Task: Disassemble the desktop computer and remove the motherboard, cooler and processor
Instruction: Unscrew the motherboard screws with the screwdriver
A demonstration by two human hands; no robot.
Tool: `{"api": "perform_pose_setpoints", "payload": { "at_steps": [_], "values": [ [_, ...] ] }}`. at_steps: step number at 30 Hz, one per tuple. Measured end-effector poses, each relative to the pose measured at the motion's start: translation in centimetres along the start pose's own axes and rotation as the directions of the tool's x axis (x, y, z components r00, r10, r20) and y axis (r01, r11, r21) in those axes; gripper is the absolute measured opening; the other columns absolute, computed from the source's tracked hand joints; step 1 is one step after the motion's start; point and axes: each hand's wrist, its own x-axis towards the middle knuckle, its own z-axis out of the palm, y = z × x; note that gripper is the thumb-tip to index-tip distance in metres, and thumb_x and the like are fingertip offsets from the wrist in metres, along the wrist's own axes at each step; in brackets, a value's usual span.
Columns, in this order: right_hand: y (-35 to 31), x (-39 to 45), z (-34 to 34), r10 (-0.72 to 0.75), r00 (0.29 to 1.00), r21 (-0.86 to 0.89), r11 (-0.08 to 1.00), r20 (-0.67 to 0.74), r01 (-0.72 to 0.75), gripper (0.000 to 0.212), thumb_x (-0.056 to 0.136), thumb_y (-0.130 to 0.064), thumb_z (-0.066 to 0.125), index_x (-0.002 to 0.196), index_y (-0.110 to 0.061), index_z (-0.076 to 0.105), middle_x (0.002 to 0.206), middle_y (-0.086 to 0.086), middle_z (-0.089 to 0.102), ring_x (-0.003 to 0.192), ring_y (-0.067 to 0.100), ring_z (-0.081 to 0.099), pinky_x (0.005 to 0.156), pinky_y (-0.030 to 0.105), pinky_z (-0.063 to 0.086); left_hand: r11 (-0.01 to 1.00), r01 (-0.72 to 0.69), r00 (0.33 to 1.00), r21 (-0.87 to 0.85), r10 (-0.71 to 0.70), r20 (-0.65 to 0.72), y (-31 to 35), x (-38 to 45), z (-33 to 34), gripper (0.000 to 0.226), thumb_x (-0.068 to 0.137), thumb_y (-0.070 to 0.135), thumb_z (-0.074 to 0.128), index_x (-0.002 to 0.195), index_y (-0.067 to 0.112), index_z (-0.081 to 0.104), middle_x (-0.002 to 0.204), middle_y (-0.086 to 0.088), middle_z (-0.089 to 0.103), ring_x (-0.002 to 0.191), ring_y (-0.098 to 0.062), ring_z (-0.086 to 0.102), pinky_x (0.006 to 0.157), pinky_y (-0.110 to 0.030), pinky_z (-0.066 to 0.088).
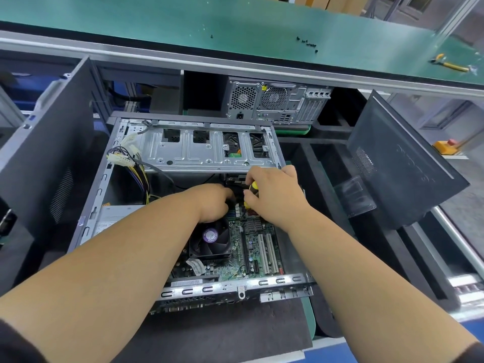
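Note:
An open desktop case lies on its side in front of me. Inside it sits the green motherboard, with a black cooler fan bearing a purple sticker. My right hand grips a yellow-and-black screwdriver held upright over the board's far end. My left hand reaches in beside it, just past the fan; its fingertips are hidden in the dark gap, so what they touch cannot be seen. A silver drive cage spans the case's far side.
Loose power cables with white connectors hang at the case's left. Black side panels lean at left and right. A second computer stands behind. On the green shelf lie yellow pliers and small screws.

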Motion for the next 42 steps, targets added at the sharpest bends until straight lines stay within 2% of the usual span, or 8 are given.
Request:
{"api": "perform_pose_setpoints", "payload": {
  "at_steps": [3,8,15,20,28,34,39,42],
  "values": [
    [-0.1,-0.1,-0.3,-0.002,1.0,0.001,1.0,-0.001,0.002,0.017,0.083,-0.038,0.052,0.095,-0.026,0.052,0.084,-0.01,0.058,0.083,0.019,0.052,0.09,0.038,0.029,1.0,0.01,1.0,-0.006,-0.009,0.01,0.0,0.0,0.0,0.049,0.093,0.014,0.044,0.139,0.027,0.049,0.14,-0.006,0.049,0.123,-0.026,0.05,0.098,-0.033,0.042],
    [-0.3,-0.1,0.0,0.026,1.0,-0.111,0.993,-0.007,-0.026,0.032,0.097,-0.051,0.039,0.093,-0.022,0.053,0.061,-0.005,0.052,0.066,0.023,0.048,0.09,0.039,0.032,1.0,-0.009,1.0,-0.011,0.009,0.008,0.1,0.1,0.0,0.047,0.095,0.019,0.041,0.141,0.029,0.047,0.139,-0.009,0.05,0.122,-0.028,0.05,0.1,-0.037,0.042],
    [0.0,-0.2,-0.3,0.014,1.0,0.021,1.0,-0.024,-0.014,0.014,0.082,-0.036,0.053,0.092,-0.027,0.05,0.071,-0.012,0.048,0.074,0.018,0.048,0.083,0.035,0.025,0.993,-0.009,0.995,0.117,-0.003,0.096,0.5,0.2,0.5,0.042,0.101,0.041,0.031,0.142,0.042,0.04,0.14,-0.011,0.041,0.13,-0.035,0.037,0.101,-0.041,0.032],
    [-0.3,0.0,0.1,0.03,0.999,-0.127,0.991,-0.017,-0.032,0.035,0.095,-0.055,0.039,0.091,-0.022,0.052,0.066,-0.004,0.058,0.07,0.023,0.052,0.088,0.04,0.029,0.986,-0.008,0.991,0.168,-0.015,0.136,0.7,0.2,0.4,0.044,0.102,0.039,0.027,0.145,0.043,0.035,0.146,-0.01,0.037,0.136,-0.036,0.03,0.108,-0.046,0.027],
    [0.0,-0.2,-0.3,-0.011,1.0,0.023,1.0,-0.019,0.012,0.016,0.082,-0.037,0.054,0.094,-0.026,0.052,0.085,-0.01,0.057,0.084,0.019,0.051,0.088,0.036,0.026,0.979,-0.013,0.99,0.204,-0.017,0.141,1.2,-0.2,0.3,0.046,0.102,0.035,0.028,0.147,0.042,0.032,0.148,-0.009,0.036,0.136,-0.033,0.028,0.11,-0.043,0.024],
    [-0.1,-0.2,0.1,0.011,1.0,-0.108,0.994,-0.013,-0.012,0.033,0.098,-0.053,0.039,0.093,-0.023,0.053,0.065,-0.006,0.055,0.07,0.022,0.049,0.094,0.04,0.03,0.977,-0.013,0.986,0.213,-0.023,0.165,1.1,-0.1,0.3,0.045,0.101,0.036,0.027,0.144,0.05,0.033,0.148,-0.005,0.036,0.137,-0.033,0.027,0.112,-0.045,0.026],
    [0.0,-0.4,-0.3,-0.017,1.0,0.033,0.999,-0.02,0.017,0.017,0.083,-0.036,0.055,0.096,-0.026,0.051,0.082,-0.01,0.056,0.08,0.019,0.052,0.089,0.037,0.028,0.978,-0.009,0.988,0.208,-0.023,0.154,1.2,0.0,0.4,0.045,0.101,0.035,0.027,0.144,0.046,0.035,0.148,-0.007,0.037,0.136,-0.034,0.028,0.11,-0.044,0.026],
    [-0.1,-0.3,-0.2,-0.009,1.0,-0.038,0.999,-0.002,0.009,0.023,0.086,-0.046,0.05,0.093,-0.025,0.049,0.075,-0.009,0.055,0.077,0.02,0.052,0.089,0.038,0.029,0.98,-0.006,0.988,0.199,-0.025,0.152,1.0,0.0,0.5,0.044,0.102,0.038,0.027,0.144,0.046,0.035,0.149,-0.007,0.035,0.136,-0.034,0.027,0.111,-0.044,0.025]
  ]
}}
